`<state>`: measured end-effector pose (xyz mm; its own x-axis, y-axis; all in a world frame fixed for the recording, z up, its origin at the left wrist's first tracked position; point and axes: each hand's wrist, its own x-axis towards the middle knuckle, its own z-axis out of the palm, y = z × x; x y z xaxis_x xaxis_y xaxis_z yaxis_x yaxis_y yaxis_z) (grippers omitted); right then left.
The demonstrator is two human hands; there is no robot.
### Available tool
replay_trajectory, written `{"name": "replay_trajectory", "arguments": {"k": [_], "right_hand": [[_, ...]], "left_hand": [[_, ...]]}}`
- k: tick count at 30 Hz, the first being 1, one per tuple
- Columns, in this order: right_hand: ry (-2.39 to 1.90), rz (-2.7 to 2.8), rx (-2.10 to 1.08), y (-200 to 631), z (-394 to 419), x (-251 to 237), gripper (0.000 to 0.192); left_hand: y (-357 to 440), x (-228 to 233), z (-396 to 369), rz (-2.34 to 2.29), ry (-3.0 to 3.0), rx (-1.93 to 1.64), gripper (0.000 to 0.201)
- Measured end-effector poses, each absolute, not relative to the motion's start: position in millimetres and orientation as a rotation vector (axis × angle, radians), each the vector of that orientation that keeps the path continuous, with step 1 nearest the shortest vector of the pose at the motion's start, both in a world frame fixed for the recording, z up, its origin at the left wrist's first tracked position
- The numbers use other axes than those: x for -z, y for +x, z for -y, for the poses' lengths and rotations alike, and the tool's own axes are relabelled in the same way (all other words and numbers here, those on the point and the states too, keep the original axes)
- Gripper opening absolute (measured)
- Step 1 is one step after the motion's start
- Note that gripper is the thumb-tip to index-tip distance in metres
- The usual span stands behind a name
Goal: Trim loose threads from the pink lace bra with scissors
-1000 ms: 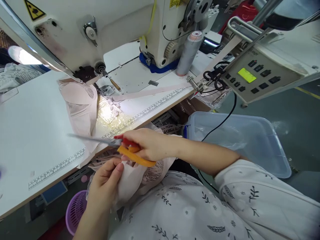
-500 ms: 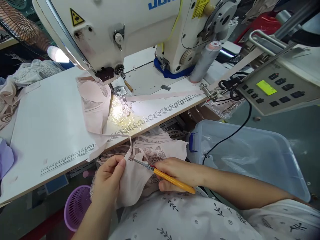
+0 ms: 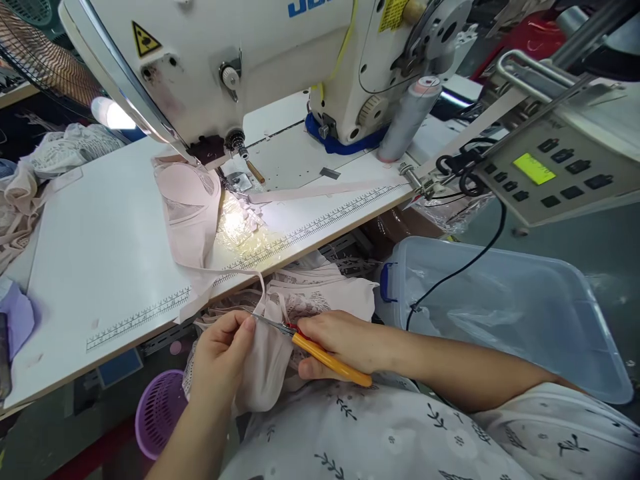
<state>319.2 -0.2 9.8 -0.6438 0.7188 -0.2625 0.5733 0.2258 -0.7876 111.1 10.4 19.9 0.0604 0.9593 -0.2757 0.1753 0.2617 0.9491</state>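
My left hand [image 3: 223, 353] pinches the end of a narrow pale pink fabric strip [image 3: 262, 290] between thumb and forefinger. That strip runs up over the table edge to a pale pink bra [image 3: 185, 217], which lies under the sewing machine's head. In my right hand [image 3: 343, 340] is a pair of scissors [image 3: 333, 361] with orange handles and a bit of red near the pivot. Their blades point left and reach the strip beside my left fingertips; whether they are fully closed cannot be made out. Below both hands, pink lace and fabric pieces [image 3: 345, 297] hang in my lap.
The white sewing machine [image 3: 280, 60] stands over the table [image 3: 100, 233], whose front edge bears a printed ruler [image 3: 300, 233]. A grey thread cone [image 3: 410, 120] and a control panel [image 3: 555, 167] are at right. Below are a clear plastic bin [image 3: 500, 320] and a purple basket [image 3: 160, 413].
My right hand and the scissors have moved left, bringing the blades across the strip close to my left fingertips. My left hand keeps its pinch. The view has shifted slightly.
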Motion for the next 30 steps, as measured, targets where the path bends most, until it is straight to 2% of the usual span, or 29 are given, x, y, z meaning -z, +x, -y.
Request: {"name": "replay_trajectory", "arguments": {"k": [11,14,17,20,25,27,30], "right_hand": [[-1.269,2.159,-1.429,318,2,2,0.038],[-1.202,2.027,-1.337,325,0,-1,0.042],[-1.052,1.886,-1.255,328,-2,-10,0.043],[-0.898,1.847,-1.348,323,-2,-19,0.032],[-0.955,1.759,-1.501,313,0,-27,0.007],[-0.989,1.745,-1.518,314,-1,-27,0.006],[-0.981,1.766,-1.546,316,-2,-24,0.016]], "left_hand": [[111,-25,-4,-1.441,1.180,-0.887,0.020],[115,-34,2,-1.390,1.403,-0.881,0.016],[118,-38,7,-1.133,1.739,-0.740,0.014],[120,-34,14,-1.038,1.748,-0.685,0.011],[118,-24,25,-1.049,1.428,-0.708,0.011],[117,-23,26,-1.057,1.432,-0.716,0.010],[116,-23,25,-1.074,1.492,-0.718,0.011]]}}
